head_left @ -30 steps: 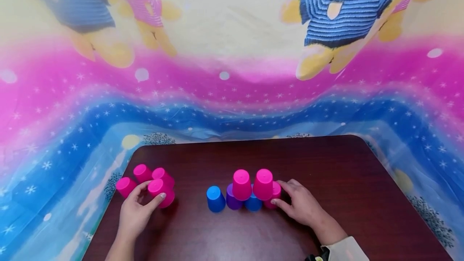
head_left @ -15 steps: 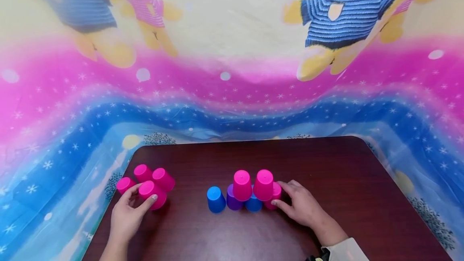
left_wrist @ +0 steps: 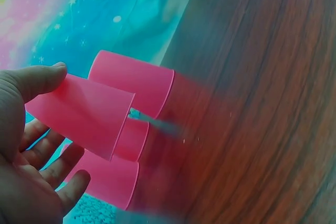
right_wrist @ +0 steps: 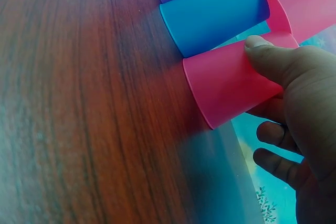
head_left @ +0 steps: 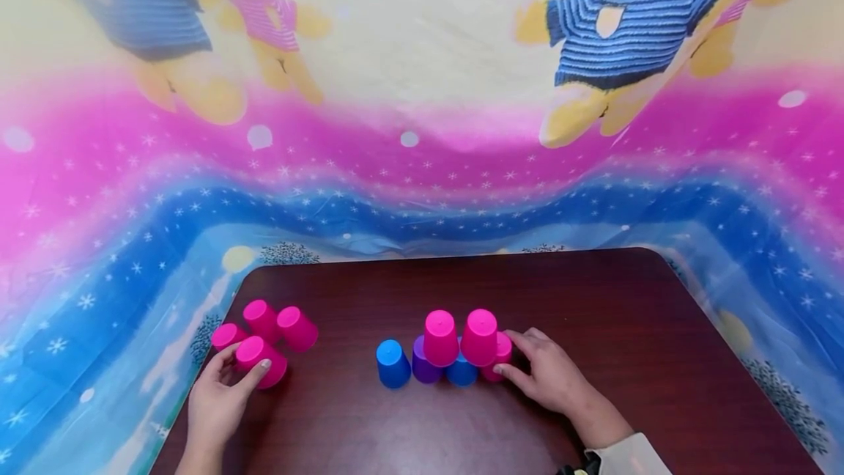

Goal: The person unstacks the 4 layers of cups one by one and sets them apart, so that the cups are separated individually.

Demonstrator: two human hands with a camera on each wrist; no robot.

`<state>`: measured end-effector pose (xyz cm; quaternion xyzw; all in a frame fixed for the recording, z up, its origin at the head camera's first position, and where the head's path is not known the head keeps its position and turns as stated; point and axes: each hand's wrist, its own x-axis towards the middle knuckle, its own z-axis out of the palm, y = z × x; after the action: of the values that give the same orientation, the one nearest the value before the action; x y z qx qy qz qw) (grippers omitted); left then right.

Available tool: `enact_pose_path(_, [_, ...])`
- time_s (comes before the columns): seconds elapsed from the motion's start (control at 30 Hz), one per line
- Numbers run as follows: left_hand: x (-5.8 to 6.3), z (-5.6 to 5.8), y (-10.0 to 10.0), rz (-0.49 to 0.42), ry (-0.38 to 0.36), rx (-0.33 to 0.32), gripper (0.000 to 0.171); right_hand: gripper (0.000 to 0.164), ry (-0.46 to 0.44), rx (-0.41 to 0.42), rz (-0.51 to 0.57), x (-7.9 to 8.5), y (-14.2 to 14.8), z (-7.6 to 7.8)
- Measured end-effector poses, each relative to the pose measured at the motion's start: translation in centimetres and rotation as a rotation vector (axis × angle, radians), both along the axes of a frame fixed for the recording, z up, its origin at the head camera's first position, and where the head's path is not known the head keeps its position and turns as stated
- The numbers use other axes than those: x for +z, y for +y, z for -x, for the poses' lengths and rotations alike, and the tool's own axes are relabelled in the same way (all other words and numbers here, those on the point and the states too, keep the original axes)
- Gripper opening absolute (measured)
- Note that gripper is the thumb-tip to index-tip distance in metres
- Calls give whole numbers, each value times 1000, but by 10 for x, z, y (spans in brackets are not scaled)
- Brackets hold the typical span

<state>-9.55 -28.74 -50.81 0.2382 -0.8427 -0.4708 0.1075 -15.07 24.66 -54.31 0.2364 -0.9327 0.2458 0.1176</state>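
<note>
In the head view my left hand [head_left: 217, 394] pinches an upside-down pink cup [head_left: 264, 363] near its top, thumb on the near side. Behind and beside that cup stand three more pink cups, one of them the right-hand cup [head_left: 298, 329]. My right hand [head_left: 547, 369] grips the pink cup [right_wrist: 236, 85] at the right end of a row, its thumb on the wall. The row also has a blue cup [head_left: 461, 372], a purple cup [head_left: 427, 361] and a left blue cup [head_left: 393, 365]. Two pink cups [head_left: 440, 337] sit on top of the row.
The dark wooden table [head_left: 422, 424] has rounded far corners. A patterned cloth [head_left: 409, 167] in pink and blue hangs behind and around it. The leftmost pink cup [head_left: 227, 336] stands close to the table's left edge.
My left hand has moved left and slightly nearer with its pink cup, away from the right-hand pink cup behind. My right hand and the stacked row have stayed put.
</note>
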Motion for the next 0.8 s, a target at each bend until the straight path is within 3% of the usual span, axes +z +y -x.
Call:
enact_pose_path(0.33, [-6,0,-10,4,-47,43,89,61,0,-5,-4,-2,0,-1])
enact_pose_path(0.8, [-13,1,-25,-17,-47,106,93,61,13,12,10,-1,0,0])
